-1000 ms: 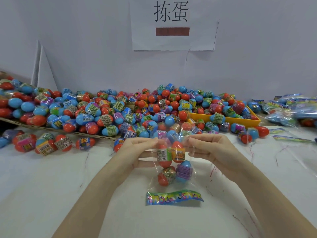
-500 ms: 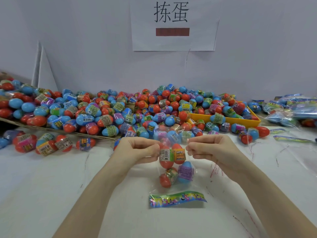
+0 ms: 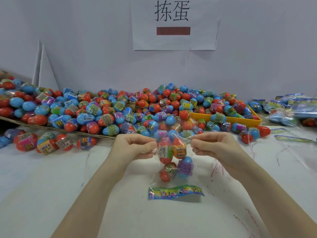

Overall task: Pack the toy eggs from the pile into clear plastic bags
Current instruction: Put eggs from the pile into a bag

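Across the back of the white worktop (image 3: 51, 194), from nine o'clock round to two: a broad pile of toy eggs (image 3: 120, 110), red and blue hard-shelled halves under shrink-wrapped labels. Probably light, rigid and rounded, so apt to roll and slip; best scooped a few at a time or pinched across the labelled waist. At two o'clock, a yellow tray (image 3: 228, 119) partly buried in eggs; at three o'clock, filled bags (image 3: 291, 109) heaped together. Dead centre, held off the surface: a clear plastic bag (image 3: 173, 162), thin, limp and slick, carrying four eggs, printed header strip (image 3: 175, 193) hanging at six o'clock. Best taken at the mouth corners, never by the film mid-body, where likely to stretch. Left hand (image 3: 135, 148) curled, pinching the mouth's nine o'clock edge. Right hand (image 3: 216, 146) likewise curled, pinching the three o'clock edge.
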